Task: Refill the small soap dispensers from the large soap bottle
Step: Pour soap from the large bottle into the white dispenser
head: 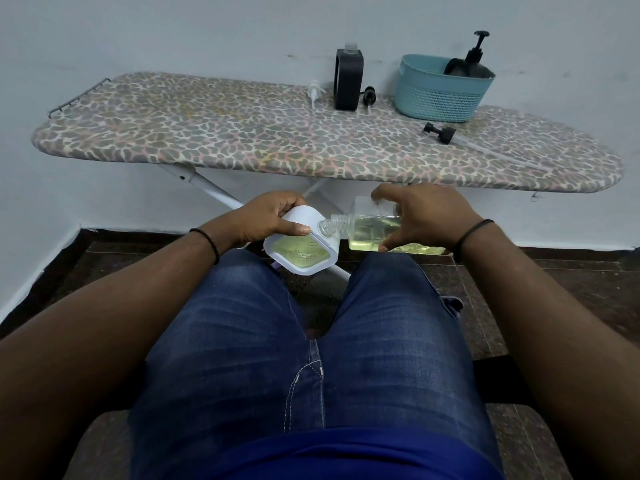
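My left hand [268,216] grips a white-framed dispenser [300,249] with yellow-green soap showing through its clear face, tilted above my knees. My right hand [420,216] holds a clear square bottle [370,226] of pale yellow soap on its side. The bottle's open threaded neck [334,224] points left and meets the top corner of the white dispenser. A black-framed dispenser [348,81] without its pump stands on the ironing board. Another black pump bottle [472,64] sits in the teal basket.
The ironing board [214,133] with a leopard-print cover stands in front of me against the wall. On it lie a white pump head [315,91], a black pump head [369,95], a black pump with a long tube [440,132] and a teal basket [440,95].
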